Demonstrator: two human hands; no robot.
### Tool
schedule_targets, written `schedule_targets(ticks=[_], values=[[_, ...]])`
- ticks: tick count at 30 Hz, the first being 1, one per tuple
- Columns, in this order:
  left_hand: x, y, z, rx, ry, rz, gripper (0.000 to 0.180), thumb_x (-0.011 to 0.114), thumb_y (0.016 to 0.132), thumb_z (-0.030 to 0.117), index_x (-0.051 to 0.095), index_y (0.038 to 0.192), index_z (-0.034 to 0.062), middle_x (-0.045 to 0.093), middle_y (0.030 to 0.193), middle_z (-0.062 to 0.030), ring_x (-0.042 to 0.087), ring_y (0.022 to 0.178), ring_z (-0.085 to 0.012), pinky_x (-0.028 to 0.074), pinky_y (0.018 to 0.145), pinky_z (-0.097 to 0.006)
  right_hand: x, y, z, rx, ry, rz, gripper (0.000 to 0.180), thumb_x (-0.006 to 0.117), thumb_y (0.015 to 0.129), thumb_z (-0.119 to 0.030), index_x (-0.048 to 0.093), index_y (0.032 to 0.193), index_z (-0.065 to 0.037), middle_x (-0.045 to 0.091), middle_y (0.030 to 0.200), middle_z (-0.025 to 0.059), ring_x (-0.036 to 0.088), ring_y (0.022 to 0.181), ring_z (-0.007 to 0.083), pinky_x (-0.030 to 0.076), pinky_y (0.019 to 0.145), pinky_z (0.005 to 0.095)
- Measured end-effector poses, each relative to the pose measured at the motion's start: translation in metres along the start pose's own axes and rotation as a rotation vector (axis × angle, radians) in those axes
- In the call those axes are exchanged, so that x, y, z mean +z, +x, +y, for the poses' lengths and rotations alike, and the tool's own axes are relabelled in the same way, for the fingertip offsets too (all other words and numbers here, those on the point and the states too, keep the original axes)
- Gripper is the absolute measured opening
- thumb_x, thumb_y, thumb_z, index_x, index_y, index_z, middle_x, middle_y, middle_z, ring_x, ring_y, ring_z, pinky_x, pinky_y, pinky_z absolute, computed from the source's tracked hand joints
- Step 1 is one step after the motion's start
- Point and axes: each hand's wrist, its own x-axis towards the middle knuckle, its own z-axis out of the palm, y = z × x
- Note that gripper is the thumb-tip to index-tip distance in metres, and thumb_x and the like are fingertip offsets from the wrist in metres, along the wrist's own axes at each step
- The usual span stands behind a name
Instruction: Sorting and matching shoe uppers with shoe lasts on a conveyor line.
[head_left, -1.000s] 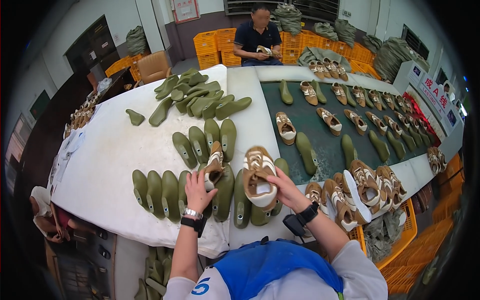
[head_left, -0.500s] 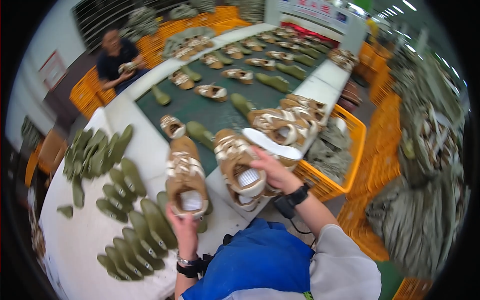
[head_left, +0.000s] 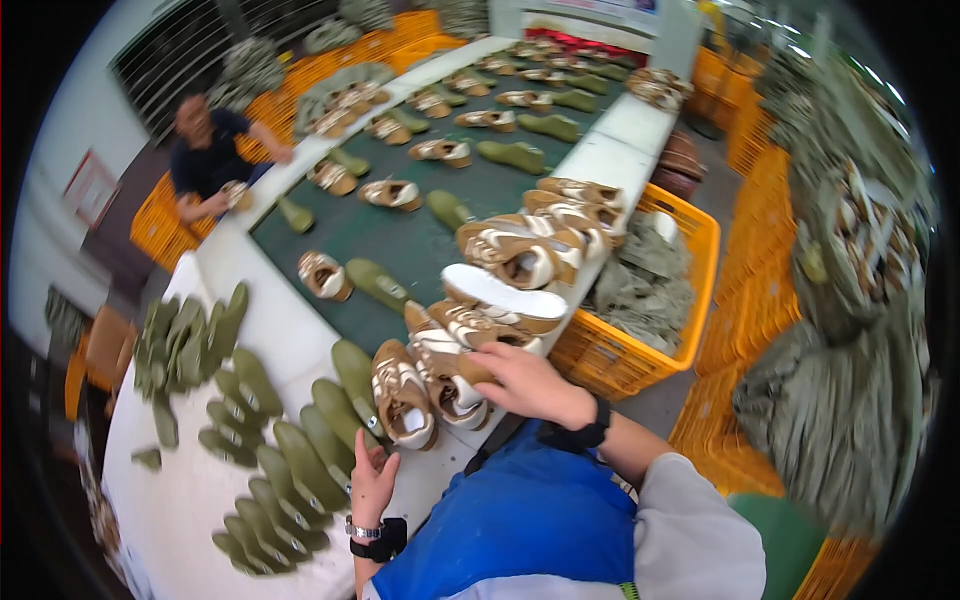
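My left hand (head_left: 372, 482) is empty, its fingers apart, beside the heel ends of the green shoe lasts (head_left: 322, 440). Just to its right, a brown sneaker with white laces (head_left: 400, 392) stands on the white table edge, its opening toward me. My right hand (head_left: 530, 382) has its fingers around the heel of another brown sneaker (head_left: 437, 345), in a tight cluster of shoes; part of that shoe is hidden under the hand. Behind it, one sneaker lies tipped with its white sole (head_left: 503, 297) showing.
Shoes and green lasts lie in rows on the green conveyor belt (head_left: 345, 222). More lasts (head_left: 180, 345) are heaped on the white table (head_left: 150, 510) at left. An orange crate (head_left: 625, 365) of grey-green cloth stands right. Across the belt, a co-worker (head_left: 215, 150) holds a shoe.
The sneaker from my left hand now stands on the table edge, let go. My right hand has moved slightly lower. The co-worker's hands have come apart, one reaching to the belt's edge.
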Motion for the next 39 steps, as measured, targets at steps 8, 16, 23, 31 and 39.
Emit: schedule_targets(ticks=[8,16,23,31,39], values=[[0.050,-0.048,0.011,0.122,0.210,-0.068,0.054,0.065,0.081,0.027,0.048,0.127,0.0045,0.061,0.107,-0.0234,0.060,0.092,-0.0395,0.048,0.081,-0.041,-0.014,0.009,0.028,-0.332,0.150,-0.636,0.041,0.062,0.083,-0.020,0.054,0.121,-0.005,0.062,0.105,0.0186,0.060,0.094,0.0349,0.048,0.082,0.0385],[0.114,-0.142,-0.004,-0.299,0.276,0.001,0.054,0.063,0.082,0.029,0.046,0.125,0.0015,0.061,0.104,-0.0242,0.058,0.097,-0.0386,0.048,0.083,-0.042,0.028,0.026,0.025,-0.583,0.126,-1.282,0.043,0.058,0.085,-0.025,0.052,0.124,-0.007,0.062,0.108,0.0195,0.058,0.097,0.0377,0.047,0.085,0.0430],[0.120,-0.217,-0.039,-0.569,0.325,0.043,0.057,0.065,0.079,0.034,0.048,0.124,0.0025,0.063,0.099,-0.0233,0.060,0.093,-0.0371,0.049,0.081,-0.043,0.044,0.034,0.016,-0.669,0.144,-1.329,0.042,0.056,0.086,-0.026,0.053,0.124,-0.008,0.064,0.099,0.0208,0.060,0.089,0.0385,0.048,0.079,0.0437],[0.012,-0.130,-0.022,-0.096,0.367,0.442,0.037,0.065,0.079,0.018,0.056,0.112,0.0025,0.063,0.101,-0.0173,0.058,0.095,-0.0354,0.048,0.081,-0.041,0.070,0.024,-0.019,-0.549,0.096,-0.958,0.043,0.059,0.084,-0.028,0.053,0.122,-0.009,0.062,0.085,0.0230,0.060,0.078,0.0381,0.048,0.070,0.0444],[-0.071,-0.101,-0.063,0.309,0.503,0.385,0.035,0.069,0.073,0.010,0.060,0.106,0.0020,0.060,0.103,-0.0153,0.054,0.102,-0.0338,0.044,0.089,-0.040,0.192,0.073,-0.080,-0.459,-0.348,-0.111,0.057,0.056,0.086,-0.039,0.044,0.133,-0.009,0.040,0.137,0.0184,0.032,0.128,0.0409,0.026,0.104,0.0520]])
